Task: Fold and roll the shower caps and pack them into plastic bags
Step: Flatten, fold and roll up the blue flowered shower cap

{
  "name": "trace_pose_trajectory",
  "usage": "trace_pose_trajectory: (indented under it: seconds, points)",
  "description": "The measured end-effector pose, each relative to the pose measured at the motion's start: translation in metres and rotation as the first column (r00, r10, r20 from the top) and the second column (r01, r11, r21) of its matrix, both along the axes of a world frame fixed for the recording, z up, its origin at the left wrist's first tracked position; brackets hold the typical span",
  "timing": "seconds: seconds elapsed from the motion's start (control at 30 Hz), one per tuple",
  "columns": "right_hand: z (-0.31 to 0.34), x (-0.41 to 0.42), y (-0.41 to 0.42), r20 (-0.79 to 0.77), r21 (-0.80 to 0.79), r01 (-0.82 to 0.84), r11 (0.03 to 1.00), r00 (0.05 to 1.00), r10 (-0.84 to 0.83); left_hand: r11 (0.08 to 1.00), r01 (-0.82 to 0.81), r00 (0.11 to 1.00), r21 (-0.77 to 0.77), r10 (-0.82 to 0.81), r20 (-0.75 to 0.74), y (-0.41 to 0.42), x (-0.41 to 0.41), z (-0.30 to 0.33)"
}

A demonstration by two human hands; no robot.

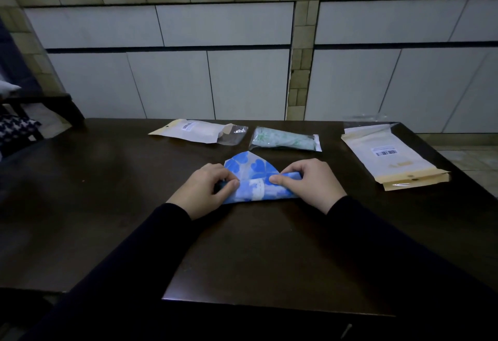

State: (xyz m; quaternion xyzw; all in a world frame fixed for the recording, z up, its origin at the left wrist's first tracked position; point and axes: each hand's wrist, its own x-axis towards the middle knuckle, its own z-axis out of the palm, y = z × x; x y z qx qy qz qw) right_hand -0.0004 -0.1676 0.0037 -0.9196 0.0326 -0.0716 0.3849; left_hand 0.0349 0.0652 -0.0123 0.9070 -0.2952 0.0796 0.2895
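Note:
A blue and white flowered shower cap [254, 172] lies folded on the dark table [134, 206], its near edge turned up into a roll. My left hand [204, 189] pinches the roll's left end with curled fingers. My right hand [307, 181] pinches the right end the same way. Behind it lies a green patterned shower cap packed in a clear plastic bag [285, 139]. A white and clear bag [199, 131] lies at the back left, and a stack of flat bags [393, 157] at the right.
A tiled wall with pale panels [242, 71] rises right behind the table. A dark stand with patterned cloth [18, 127] stands at the far left. The table's near edge [269, 305] drops off close to me.

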Motion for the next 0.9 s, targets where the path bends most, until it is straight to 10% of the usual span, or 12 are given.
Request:
trace_pose_trajectory:
  seconds: [0.23, 0.33, 0.53, 0.9]
  points:
    - [-0.008, -0.002, 0.003, 0.149, -0.227, 0.007, 0.974, 0.988, 0.028, 0.999, 0.02, 0.953, 0.044, -0.033, 0.302, -0.004, -0.006, -0.004]
    - [-0.007, -0.009, 0.012, 0.282, -0.438, -0.021, 0.899, 0.946, 0.159, 0.981, 0.096, 0.969, 0.171, -0.131, 0.208, -0.008, -0.017, -0.001]
    - [-0.005, -0.02, 0.026, -0.079, -0.483, -0.353, 0.801, 0.929, 0.362, 0.972, 0.105, 0.994, 0.212, -0.106, -0.008, -0.008, -0.014, -0.001]
    - [0.002, -0.018, 0.007, -0.077, -0.471, -0.277, 0.838, 0.959, 0.274, 1.0, 0.011, 0.999, 0.023, -0.012, 0.048, 0.007, -0.007, -0.004]
